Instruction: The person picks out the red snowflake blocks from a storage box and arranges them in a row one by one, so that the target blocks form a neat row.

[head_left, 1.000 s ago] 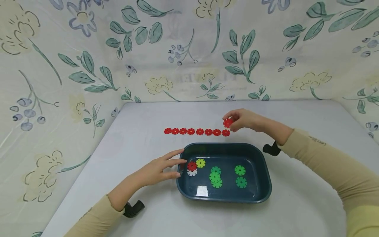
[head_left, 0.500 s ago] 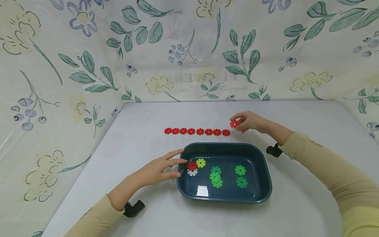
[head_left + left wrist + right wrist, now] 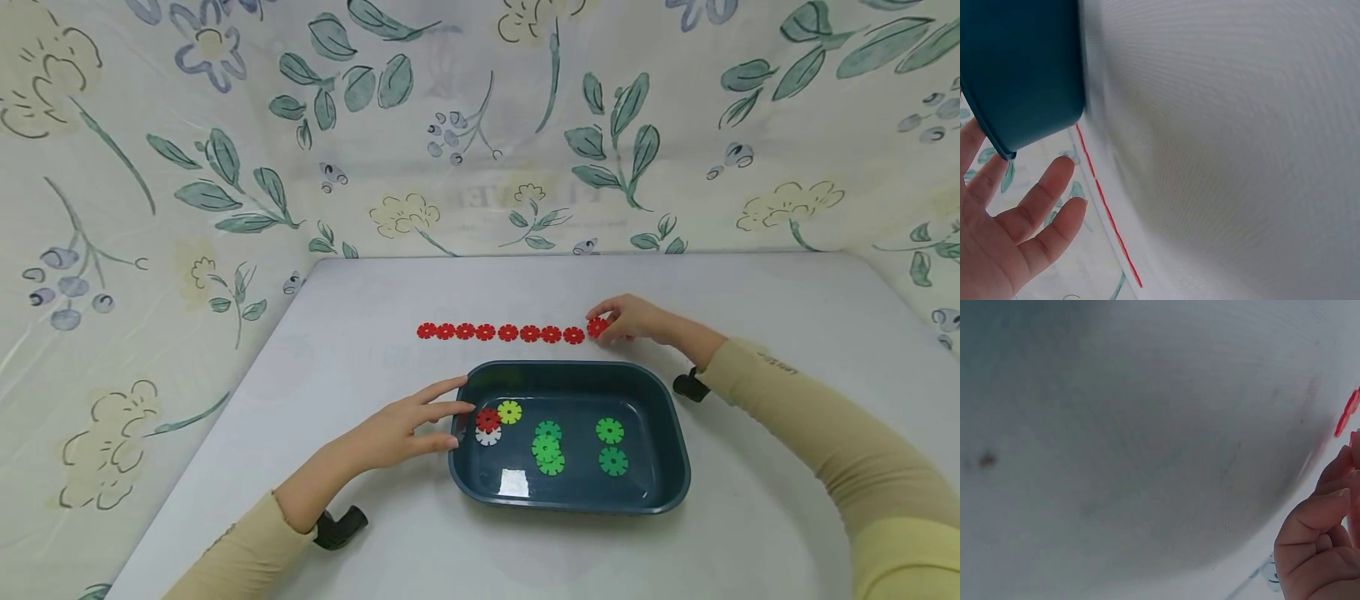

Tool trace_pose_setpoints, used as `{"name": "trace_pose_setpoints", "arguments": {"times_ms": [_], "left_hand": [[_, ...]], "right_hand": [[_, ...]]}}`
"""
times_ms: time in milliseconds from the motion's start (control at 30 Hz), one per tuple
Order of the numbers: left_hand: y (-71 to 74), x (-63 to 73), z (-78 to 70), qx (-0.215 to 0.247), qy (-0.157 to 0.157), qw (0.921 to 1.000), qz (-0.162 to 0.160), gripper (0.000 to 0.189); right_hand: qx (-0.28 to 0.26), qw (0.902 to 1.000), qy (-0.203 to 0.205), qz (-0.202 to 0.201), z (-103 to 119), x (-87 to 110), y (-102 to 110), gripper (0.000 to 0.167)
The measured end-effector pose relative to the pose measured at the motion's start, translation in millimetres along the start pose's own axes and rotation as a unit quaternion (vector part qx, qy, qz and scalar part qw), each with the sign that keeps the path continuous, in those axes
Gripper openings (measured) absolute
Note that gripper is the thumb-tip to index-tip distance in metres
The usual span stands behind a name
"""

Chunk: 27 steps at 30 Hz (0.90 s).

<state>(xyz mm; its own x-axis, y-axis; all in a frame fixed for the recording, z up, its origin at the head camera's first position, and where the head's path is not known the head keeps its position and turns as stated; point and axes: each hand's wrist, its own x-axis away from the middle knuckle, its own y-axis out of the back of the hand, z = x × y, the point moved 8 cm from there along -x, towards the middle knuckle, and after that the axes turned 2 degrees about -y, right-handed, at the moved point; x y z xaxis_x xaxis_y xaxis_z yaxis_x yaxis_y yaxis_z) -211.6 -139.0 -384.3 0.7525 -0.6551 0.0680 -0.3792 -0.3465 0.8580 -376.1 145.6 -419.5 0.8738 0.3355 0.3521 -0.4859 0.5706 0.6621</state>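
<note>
My right hand [image 3: 633,319] pinches a red notched disc [image 3: 597,327] between thumb and fingers, close over the table at the right end of a row of several red discs [image 3: 508,332]. In the right wrist view, curled fingers [image 3: 1313,522] show at the right edge, with the end of the row [image 3: 1347,414] just above them. My left hand [image 3: 397,429] has its fingers spread, fingertips at the left rim of a dark blue tray [image 3: 570,498]. The left wrist view shows that hand [image 3: 1016,231] beside the tray's outer wall [image 3: 1022,69].
Inside the tray lie a red disc [image 3: 487,419] overlapping a white disc [image 3: 488,437], a yellow disc [image 3: 509,412] and several green discs [image 3: 546,448]. A white table [image 3: 360,308] spreads around it, backed by a flower-patterned cloth [image 3: 480,125].
My right hand, pinching the red disc, has moved right from above the last disc of the row, then down beside it. The left hand and the tray stay in place.
</note>
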Motion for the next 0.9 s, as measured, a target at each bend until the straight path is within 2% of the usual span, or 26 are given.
{"name": "trace_pose_setpoints", "arguments": {"times_ms": [400,900], "left_hand": [[-0.3,-0.2,0.5,0.002,-0.006,1.0,0.0,0.048],[-0.9,0.9,0.8,0.002,0.014,0.9999,0.004,0.048]], "right_hand": [[0.02,0.9998,0.009,0.002,0.8,0.3,-5.0,0.045],[0.058,0.9983,0.004,-0.006,-0.9,-4.0,-8.5,0.042]]}}
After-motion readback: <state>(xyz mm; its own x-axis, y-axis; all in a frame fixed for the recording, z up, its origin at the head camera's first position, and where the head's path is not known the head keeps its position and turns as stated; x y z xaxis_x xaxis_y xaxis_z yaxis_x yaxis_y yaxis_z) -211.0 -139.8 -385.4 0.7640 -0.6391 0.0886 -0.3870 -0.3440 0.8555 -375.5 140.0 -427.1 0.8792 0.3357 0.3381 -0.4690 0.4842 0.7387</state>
